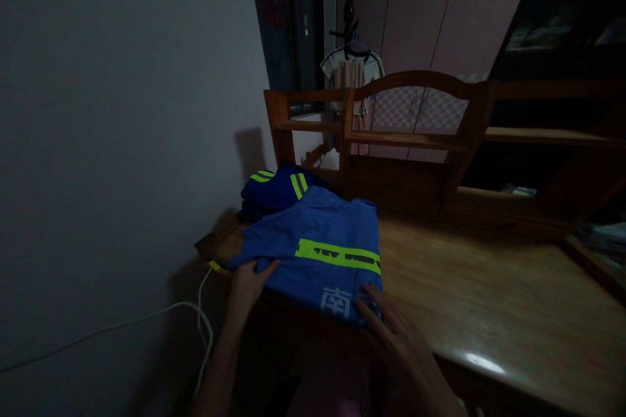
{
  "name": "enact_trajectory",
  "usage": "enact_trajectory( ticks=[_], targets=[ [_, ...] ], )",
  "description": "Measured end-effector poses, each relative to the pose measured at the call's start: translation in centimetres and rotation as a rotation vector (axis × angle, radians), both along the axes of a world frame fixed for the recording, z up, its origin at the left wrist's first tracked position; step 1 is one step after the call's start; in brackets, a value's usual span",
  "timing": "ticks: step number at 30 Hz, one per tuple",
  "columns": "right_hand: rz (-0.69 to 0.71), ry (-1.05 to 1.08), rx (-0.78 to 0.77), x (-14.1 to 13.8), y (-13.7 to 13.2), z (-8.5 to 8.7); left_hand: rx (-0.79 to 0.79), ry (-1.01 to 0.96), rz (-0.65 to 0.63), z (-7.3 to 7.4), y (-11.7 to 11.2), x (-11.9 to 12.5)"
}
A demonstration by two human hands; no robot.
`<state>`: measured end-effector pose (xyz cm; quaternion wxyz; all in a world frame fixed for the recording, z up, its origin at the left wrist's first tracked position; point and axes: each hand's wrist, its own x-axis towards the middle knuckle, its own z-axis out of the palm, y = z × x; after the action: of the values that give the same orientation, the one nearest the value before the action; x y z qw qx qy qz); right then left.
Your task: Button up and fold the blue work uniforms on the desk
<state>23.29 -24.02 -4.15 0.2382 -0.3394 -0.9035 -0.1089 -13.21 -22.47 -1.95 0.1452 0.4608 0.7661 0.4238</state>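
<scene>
A blue work shirt (337, 215) lies folded at the left end of the wooden desk, near its front edge. Across it runs a yellow-green reflective strip, with white printed characters nearer to me. My left hand (249, 283) rests on the shirt's left front part, thumb and fingers apart. On the shirt's right front corner lies my right hand (388, 319), its fingers stretched over the cloth and partly covering the print. Behind the shirt is a bunched dark blue garment (274, 192) with yellow-green and grey bands.
The wooden desk (469, 287) extends to the right, with a shelf frame (405, 138) along its back. A white wall (122, 111) stands close on the left. White cable (186, 304) hangs by the desk's left corner. Clothes (352, 71) hang on a rack beyond.
</scene>
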Motion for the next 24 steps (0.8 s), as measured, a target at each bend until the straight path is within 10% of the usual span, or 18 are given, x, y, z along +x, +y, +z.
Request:
enact_trajectory(
  ticks=[11,18,24],
  targets=[
    [0.037,-0.026,0.065,0.0,-0.3,1.8,0.055,-0.162,0.089,1.9,0.1,0.6],
    [-0.012,0.292,0.109,0.4,0.2,2.1,0.533,-0.621,0.044,0.9,-4.6,3.7],
    [0.012,0.376,0.047,0.6,1.0,2.0,0.493,0.050,-0.183,-2.0,-6.3,4.3]
  ],
)
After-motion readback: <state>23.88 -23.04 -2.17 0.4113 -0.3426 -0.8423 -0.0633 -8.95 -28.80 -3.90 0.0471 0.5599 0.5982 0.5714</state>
